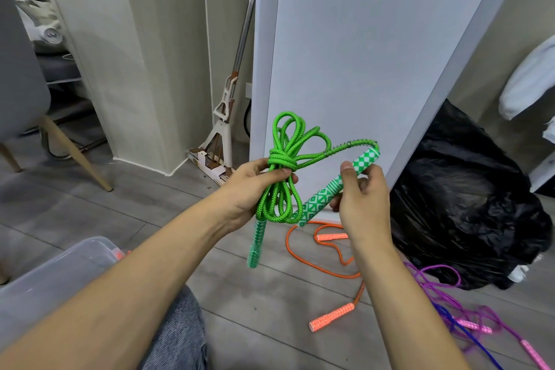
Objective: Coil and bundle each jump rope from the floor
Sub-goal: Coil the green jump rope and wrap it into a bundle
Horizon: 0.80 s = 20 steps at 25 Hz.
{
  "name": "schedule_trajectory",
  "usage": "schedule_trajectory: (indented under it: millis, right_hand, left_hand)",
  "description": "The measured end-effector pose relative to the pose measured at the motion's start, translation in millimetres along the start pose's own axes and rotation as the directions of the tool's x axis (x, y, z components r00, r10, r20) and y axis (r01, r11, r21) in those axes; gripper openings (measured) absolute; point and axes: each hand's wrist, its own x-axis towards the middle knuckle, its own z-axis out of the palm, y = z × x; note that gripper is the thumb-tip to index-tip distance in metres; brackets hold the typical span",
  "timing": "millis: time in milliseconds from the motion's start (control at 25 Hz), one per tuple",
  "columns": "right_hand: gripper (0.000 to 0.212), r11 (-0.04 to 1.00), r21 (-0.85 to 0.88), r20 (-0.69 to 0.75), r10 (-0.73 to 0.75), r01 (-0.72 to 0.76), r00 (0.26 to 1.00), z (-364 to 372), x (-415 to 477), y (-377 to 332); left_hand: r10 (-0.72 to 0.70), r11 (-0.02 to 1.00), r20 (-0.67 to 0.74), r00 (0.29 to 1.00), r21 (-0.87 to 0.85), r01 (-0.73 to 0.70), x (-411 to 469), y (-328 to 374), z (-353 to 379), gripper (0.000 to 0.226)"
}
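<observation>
A green jump rope (pixel 286 141) is coiled into several loops, with turns of cord wrapped round its middle. My left hand (pixel 255 186) grips the bundle just below those turns. One green-and-white handle (pixel 256 242) hangs down under that hand. My right hand (pixel 360 195) holds the other green-and-white handle (pixel 322 197), thumb on top; its cord arcs back to the coil. An orange jump rope (pixel 303 258) lies loose on the floor beneath, with an orange handle (pixel 332 317) nearer me. Purple and pink ropes (pixel 450 306) lie tangled at the lower right.
A clear plastic bin (pixel 54 273) stands at the lower left beside my knee. A full black rubbish bag (pixel 468 204) sits on the right against a white panel (pixel 360 54). A mop (pixel 223 117) leans in the corner. A chair leg (pixel 75 153) stands on the left.
</observation>
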Motion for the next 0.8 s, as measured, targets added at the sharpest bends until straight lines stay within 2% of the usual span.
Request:
schedule_trajectory:
  millis: [120,240,280,360,480,560,800]
  right_hand:
    - [0.023,0.992,0.077,-0.029,0.106,-0.103,0.994,3,-2,-3]
    - [0.025,0.996,0.006,-0.069,0.087,-0.086,0.994,4,-4,-3]
    - [0.023,0.994,0.029,-0.064,0.105,-0.103,0.992,6,-4,-4]
    - [0.019,0.951,0.203,-0.008,0.239,-0.233,0.971,8,-2,-5]
    - [0.020,0.762,0.407,0.125,0.500,-0.504,0.857,9,0,-4]
    - [0.019,0.630,0.467,0.213,0.601,-0.621,0.770,8,-1,-4]
    - [0.016,0.355,0.571,0.403,0.664,-0.741,0.629,12,-10,-10]
  left_hand:
    - [0.035,0.998,0.018,0.999,0.049,-0.036,-1,2,-2,0.011]
    - [0.039,0.999,0.045,0.998,0.013,-0.040,-2,3,1,0.011]
    - [0.033,0.999,0.049,0.998,-0.011,-0.032,-3,3,3,0.012]
    - [0.026,0.999,0.045,0.999,-0.045,-0.024,-4,4,5,0.011]
    - [0.030,0.997,0.068,0.997,-0.074,-0.025,-6,7,3,0.011]
    - [0.040,0.995,0.071,0.997,-0.090,-0.033,-7,9,5,0.010]
    - [0.120,0.985,-0.092,0.989,-0.114,-0.130,-5,11,7,0.012]
